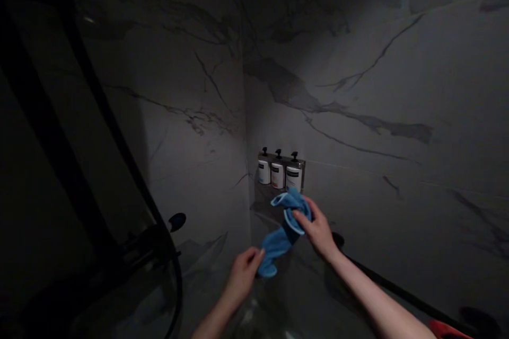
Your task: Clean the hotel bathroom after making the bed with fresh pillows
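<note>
A crumpled blue microfiber cloth (pixel 284 238) stretches between my hands in front of a corner of the shower wall. My right hand (pixel 314 230) is shut on its upper bunched part, and my left hand (pixel 243 274) grips its lower end. Just behind the cloth, a row of 3 white pump bottles (pixel 278 172) with black pumps stands in a metal holder on a dark corner shelf (pixel 265 202). The cloth partly hides the shelf.
Grey veined marble walls (pixel 369 63) meet in the corner. A glass panel (pixel 119 169) with a black frame and a black handle (pixel 177 221) stands at the left. A black rail (pixel 397 287) runs along the lower right, with something red (pixel 449 331) at the bottom edge.
</note>
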Demonstrator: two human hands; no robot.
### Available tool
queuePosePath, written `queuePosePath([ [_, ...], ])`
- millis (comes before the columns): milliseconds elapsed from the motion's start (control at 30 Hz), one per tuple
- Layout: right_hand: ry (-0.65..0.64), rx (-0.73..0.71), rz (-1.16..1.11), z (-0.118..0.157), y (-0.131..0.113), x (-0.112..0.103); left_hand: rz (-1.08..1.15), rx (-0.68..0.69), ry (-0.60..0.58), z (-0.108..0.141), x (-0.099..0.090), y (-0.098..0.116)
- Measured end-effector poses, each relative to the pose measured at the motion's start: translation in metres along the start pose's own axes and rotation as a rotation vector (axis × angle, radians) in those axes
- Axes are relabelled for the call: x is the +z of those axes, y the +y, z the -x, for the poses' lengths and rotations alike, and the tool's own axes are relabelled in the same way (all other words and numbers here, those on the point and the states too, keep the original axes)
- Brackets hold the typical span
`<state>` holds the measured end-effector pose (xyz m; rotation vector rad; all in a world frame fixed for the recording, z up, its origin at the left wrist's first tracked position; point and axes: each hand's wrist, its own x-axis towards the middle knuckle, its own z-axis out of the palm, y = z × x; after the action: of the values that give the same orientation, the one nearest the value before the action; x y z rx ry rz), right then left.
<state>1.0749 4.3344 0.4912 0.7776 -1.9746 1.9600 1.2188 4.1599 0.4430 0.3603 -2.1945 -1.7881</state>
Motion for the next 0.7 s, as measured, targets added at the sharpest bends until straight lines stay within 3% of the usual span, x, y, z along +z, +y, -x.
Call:
queuePosePath([
  [67, 0.121, -0.237, 0.248, -0.056, 0.018, -0.024, 0.083, 0.056, 0.013, -0.070, 0.035, 0.021],
  [100, 0.114, -0.285, 0.360, -0.075, 0.031, -0.030, 0.106, 0.058, 0.026, -0.098, 0.049, 0.027],
  [167, -0.054, -0.305, 0.558, -0.093, 0.060, -0.033, 0.149, 0.020, 0.042, -0.138, 0.067, 0.027],
  [267, -0.390, -0.454, 0.702, -0.098, 0.081, -0.023, 0.220, -0.046, 0.047, -0.164, 0.067, 0.023],
  [367, -0.512, -0.665, 0.754, -0.124, 0.046, 0.006, 0.329, -0.030, 0.202, -0.182, 0.055, 0.044],
  [433, -0.554, -0.650, 0.835, -0.152, 0.011, 0.031, 0.389, -0.019, 0.334, -0.190, 0.053, 0.059],
  [500, -0.616, -0.535, 0.848, -0.170, -0.006, 0.055, 0.457, -0.048, 0.410, -0.185, 0.056, 0.053],
  [567, -0.793, -0.479, 0.638, -0.163, 0.004, 0.077, 0.564, -0.117, 0.410, -0.159, 0.059, 0.019],
  [633, -0.921, -0.392, 0.371, -0.126, 0.036, 0.092, 0.708, -0.184, 0.429, -0.110, 0.066, -0.033],
  [700, -0.997, -0.244, 0.206, -0.059, 0.080, 0.098, 0.850, -0.233, 0.527, -0.046, 0.076, -0.088],
])
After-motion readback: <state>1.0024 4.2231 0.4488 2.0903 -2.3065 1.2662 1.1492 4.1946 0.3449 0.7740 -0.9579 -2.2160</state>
